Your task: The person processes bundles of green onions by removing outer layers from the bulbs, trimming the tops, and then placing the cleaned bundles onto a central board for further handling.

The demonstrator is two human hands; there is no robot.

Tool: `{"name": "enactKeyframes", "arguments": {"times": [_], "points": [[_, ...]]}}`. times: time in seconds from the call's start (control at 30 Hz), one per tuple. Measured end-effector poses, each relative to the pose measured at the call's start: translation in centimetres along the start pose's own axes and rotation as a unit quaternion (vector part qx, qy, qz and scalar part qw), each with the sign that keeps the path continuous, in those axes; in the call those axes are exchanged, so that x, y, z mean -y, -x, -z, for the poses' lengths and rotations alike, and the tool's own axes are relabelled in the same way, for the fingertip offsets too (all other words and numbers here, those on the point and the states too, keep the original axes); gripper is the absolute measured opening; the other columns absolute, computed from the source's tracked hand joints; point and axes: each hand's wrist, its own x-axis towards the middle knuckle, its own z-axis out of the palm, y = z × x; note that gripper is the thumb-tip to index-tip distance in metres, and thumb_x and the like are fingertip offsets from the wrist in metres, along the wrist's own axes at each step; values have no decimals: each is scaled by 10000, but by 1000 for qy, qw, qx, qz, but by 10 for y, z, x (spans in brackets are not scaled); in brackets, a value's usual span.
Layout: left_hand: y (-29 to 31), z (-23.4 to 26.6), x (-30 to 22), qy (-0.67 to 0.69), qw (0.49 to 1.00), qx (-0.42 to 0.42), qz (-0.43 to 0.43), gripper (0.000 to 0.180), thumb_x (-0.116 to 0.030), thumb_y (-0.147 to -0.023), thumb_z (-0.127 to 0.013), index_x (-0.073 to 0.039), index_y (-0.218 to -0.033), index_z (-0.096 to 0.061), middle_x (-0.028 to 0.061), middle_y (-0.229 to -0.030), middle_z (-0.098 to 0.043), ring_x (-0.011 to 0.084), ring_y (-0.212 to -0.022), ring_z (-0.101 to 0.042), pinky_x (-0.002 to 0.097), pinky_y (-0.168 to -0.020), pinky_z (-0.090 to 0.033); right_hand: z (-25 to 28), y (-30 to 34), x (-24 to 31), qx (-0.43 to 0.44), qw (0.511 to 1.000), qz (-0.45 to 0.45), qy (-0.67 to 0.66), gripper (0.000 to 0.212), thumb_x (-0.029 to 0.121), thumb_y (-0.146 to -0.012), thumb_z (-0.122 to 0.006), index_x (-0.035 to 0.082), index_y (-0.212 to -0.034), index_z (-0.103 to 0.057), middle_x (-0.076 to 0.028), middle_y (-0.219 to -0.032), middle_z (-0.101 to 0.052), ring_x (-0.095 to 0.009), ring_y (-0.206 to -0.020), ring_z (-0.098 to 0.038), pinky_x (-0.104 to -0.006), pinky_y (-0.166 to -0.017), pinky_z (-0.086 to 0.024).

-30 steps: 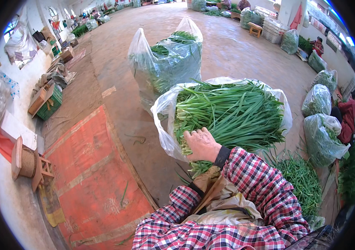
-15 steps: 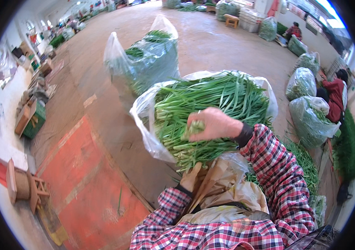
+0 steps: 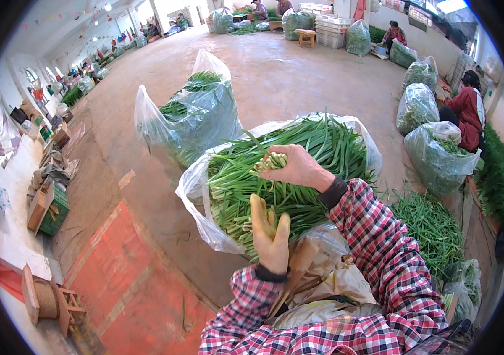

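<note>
A clear plastic bag (image 3: 197, 214) in front of me is heaped with long flat-leaved garlic chives (image 3: 317, 139), their pale stalk ends mostly toward the left. My right hand (image 3: 302, 167) is closed round a bunch of chives (image 3: 273, 161) above the heap, the cut ends pointing left. My left hand (image 3: 271, 236), yellowish as if gloved, is raised over the near left rim of the bag. Its fingers are apart and the thumb is spread, with nothing held. A tan apron (image 3: 346, 266) covers my lap.
Beyond stands another chive-filled bag (image 3: 204, 121). Loose greens (image 3: 429, 231) lie on the floor at my right. Filled bags (image 3: 438, 157) line the right side beside a seated person (image 3: 468, 112). A red mat (image 3: 128, 284) and a small wooden stool (image 3: 48, 299) are at left.
My left hand has risen from the near edge of the bag and opened its fingers. My right hand has moved slightly up, still holding the bunch. The view has shifted a little.
</note>
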Motion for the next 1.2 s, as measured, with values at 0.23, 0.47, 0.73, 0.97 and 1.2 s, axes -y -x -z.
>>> {"name": "enactKeyframes", "arguments": {"times": [0.23,0.47,0.73,0.97,1.2], "points": [[-42,-6,71,64,997,52,9,437,-59,-928,-485,17,-1330,-331,105,-1271,-447,159,-1145,-426,259,-981,-311,3,18,15,-20,979,202,25,602,361,-615,-763,-19,-1049,-587,-180,-801,-632,-284,-780,-621,-379,-795,-471],[-35,30,55,-599,759,157,-202,477,-158,-901,-480,6,-1334,-364,174,-1258,-500,290,-1182,-470,444,-1020,-296,7,26,18,54,998,28,2,512,297,-593,-721,-3,-1001,-642,-188,-775,-646,-273,-745,-630,-346,-708,-483],[-21,80,95,-870,348,279,-209,501,-210,-906,-389,-92,-1388,-323,114,-1400,-383,278,-1316,-326,497,-1088,-135,62,21,27,27,977,-55,-204,230,137,-676,-761,57,-862,-651,9,-735,-625,-58,-654,-557,-213,-618,-478],[-19,93,101,-773,532,273,-212,463,-232,-942,-350,-71,-1376,-332,91,-1454,-303,251,-1353,-248,476,-1085,-178,188,28,63,-247,943,154,-159,175,199,-824,-636,64,-935,-629,-14,-780,-615,-115,-707,-592,-257,-663,-496],[-21,73,71,-762,539,291,-210,547,-248,-882,-442,-62,-1383,-327,98,-1417,-363,264,-1330,-292,486,-1095,-114,351,113,74,-497,768,315,-251,156,106,-778,-641,15,-901,-607,-22,-699,-593,-117,-589,-565,-248,-555,-486]]}}
